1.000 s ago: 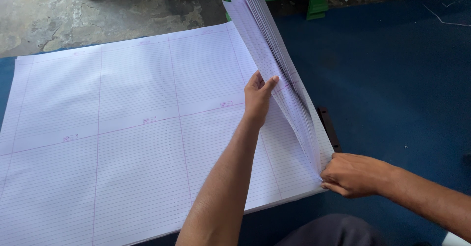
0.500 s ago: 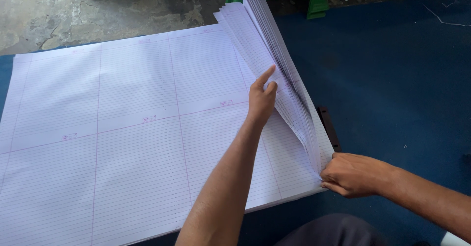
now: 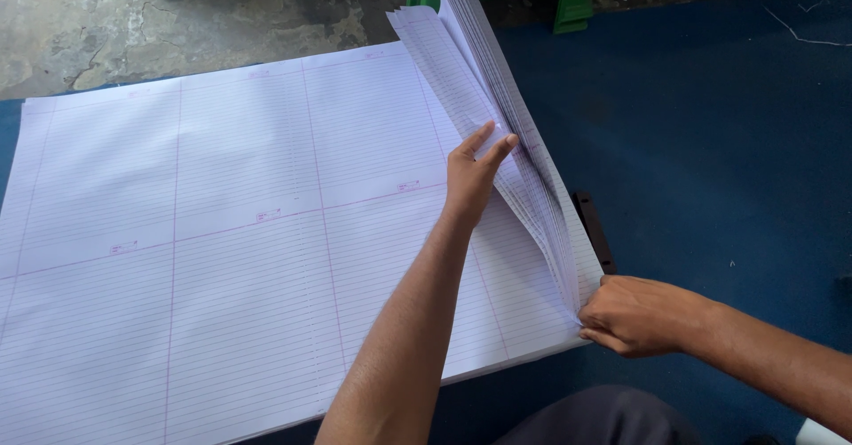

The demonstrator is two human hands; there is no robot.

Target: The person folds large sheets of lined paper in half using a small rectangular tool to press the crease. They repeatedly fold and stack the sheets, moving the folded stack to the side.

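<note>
Left hand (image 3: 472, 172), fingers spread, props the lifted ruled sheets (image 3: 497, 117) over the flat stack (image 3: 222, 232); right hand (image 3: 641, 315) pinches their near-right corner. One sheet has peeled leftward since.

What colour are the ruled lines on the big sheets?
Pale blue-grey rules with pink margin lines on white sheets, seen in the head view.

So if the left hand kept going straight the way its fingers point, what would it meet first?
Probably the lifted fan of ruled sheets: the left hand already has its fingertips against it, pointing up and right. Depth is hard to judge.
</note>
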